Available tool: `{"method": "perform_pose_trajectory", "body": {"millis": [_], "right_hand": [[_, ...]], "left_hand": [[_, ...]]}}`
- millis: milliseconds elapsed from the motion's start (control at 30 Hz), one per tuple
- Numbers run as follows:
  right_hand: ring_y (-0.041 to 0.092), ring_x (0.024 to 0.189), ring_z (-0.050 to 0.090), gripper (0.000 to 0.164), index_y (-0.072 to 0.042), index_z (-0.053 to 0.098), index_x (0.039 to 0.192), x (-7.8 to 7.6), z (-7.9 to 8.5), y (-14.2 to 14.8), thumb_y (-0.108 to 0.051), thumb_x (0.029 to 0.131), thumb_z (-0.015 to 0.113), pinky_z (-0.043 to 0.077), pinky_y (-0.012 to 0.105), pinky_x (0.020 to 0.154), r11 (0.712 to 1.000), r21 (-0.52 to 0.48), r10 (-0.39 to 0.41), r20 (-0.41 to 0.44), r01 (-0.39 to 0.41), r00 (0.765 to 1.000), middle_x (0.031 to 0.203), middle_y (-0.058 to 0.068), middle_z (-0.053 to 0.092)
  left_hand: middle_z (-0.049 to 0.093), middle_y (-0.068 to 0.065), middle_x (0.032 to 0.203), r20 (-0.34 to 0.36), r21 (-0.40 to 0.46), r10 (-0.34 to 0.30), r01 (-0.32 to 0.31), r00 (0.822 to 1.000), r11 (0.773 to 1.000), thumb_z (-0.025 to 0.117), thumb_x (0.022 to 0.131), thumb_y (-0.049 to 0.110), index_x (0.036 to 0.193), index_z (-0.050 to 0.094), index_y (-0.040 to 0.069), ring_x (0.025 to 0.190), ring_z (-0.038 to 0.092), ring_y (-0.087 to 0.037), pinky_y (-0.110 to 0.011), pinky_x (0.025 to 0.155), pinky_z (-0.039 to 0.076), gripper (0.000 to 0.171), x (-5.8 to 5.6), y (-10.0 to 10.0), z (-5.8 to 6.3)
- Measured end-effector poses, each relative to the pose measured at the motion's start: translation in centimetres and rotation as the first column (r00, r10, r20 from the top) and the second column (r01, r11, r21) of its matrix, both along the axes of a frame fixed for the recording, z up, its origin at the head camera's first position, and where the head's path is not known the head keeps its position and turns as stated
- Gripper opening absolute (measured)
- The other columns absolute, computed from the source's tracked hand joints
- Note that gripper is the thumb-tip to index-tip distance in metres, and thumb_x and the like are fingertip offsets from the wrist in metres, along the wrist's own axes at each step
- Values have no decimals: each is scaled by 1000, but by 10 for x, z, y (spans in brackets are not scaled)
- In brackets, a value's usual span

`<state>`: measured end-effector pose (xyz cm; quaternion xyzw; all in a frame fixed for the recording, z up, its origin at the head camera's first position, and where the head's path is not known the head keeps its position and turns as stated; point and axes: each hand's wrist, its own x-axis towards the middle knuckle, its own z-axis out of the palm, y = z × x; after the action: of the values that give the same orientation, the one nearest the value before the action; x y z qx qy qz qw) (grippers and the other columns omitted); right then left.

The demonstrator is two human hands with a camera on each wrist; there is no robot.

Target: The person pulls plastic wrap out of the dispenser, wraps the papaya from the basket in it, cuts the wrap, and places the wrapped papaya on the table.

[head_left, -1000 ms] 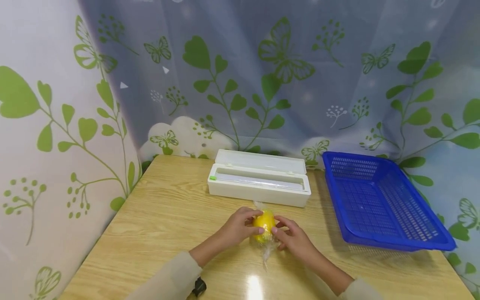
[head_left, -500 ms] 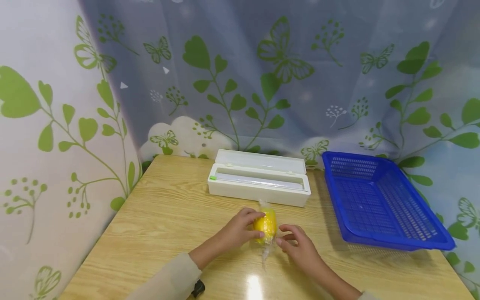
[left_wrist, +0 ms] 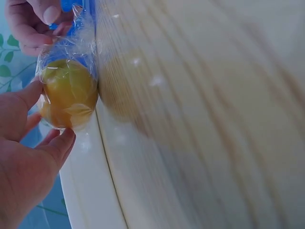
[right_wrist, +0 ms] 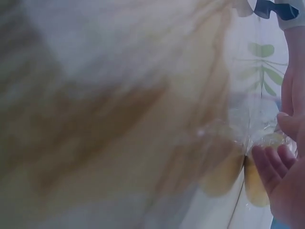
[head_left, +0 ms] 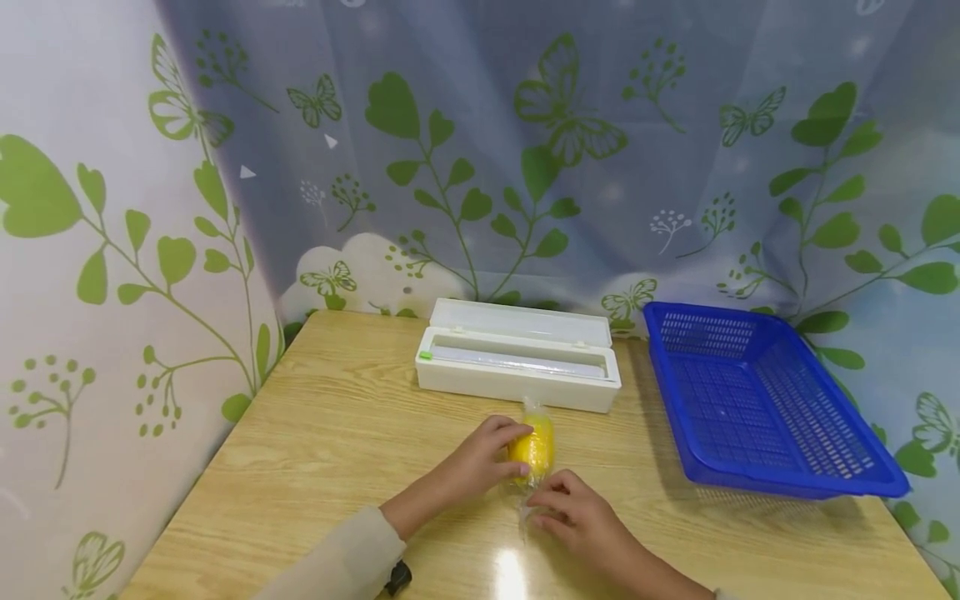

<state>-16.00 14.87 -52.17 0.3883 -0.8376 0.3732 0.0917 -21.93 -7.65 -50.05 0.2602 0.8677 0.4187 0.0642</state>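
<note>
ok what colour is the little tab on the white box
The tab is bright green; the head view shows it best.

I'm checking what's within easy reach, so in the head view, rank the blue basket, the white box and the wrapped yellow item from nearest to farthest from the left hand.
1. Wrapped yellow item: held by the left hand.
2. White box: just behind the item.
3. Blue basket: well off to the right.

A curtained-off tabletop corner, with butterfly-print cloth (head_left: 480,108) hung around a wood-grain table (head_left: 337,417).
</note>
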Motion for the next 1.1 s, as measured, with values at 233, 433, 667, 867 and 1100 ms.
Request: {"method": "perform_pose_trajectory", "body": {"millis": [233,433,667,867,1100], "right_hand": [[-5,74,46,33,-12,77,108,2,1,-4,0,78,84,45,9,61,992,127,12,-164,9,986,95,-7,53],[-6,75,52,29,-12,77,110,2,5,-7,-6,82,82,48,10,62,970,242,13,-101,12,995,95,-7,59],[-7,75,56,15,-18,80,98,-1,2,-11,-12,84,81,47,9,62,956,292,-11,-98,40,995,92,-10,63],[-8,74,60,5,-24,78,87,0,3,-14,-20,85,81,43,7,57,950,299,-28,-199,88,980,88,-17,65],[-3,77,60,11,-22,73,87,11,7,-18,-20,81,83,44,8,57,946,293,-31,-338,136,941,89,-15,62]], "left_hand": [[47,-4,145,2,15,13,-13,1000,1000,69,95,36,147,52,19,128,52,-19,-33,105,49,58,0,2,-3],[47,-5,144,15,23,29,-30,999,999,69,95,35,147,53,20,128,52,-20,-35,105,49,56,-1,1,-3],[47,-4,144,34,28,39,-39,999,999,70,94,37,146,53,22,127,52,-20,-34,104,49,57,-1,2,-4],[47,-5,143,25,31,37,-38,999,999,71,93,37,146,54,21,127,52,-21,-36,104,49,58,-1,1,-3],[48,-5,142,23,27,42,-43,999,999,72,92,36,145,54,21,123,54,-19,-32,101,50,58,-2,2,-2]]}}
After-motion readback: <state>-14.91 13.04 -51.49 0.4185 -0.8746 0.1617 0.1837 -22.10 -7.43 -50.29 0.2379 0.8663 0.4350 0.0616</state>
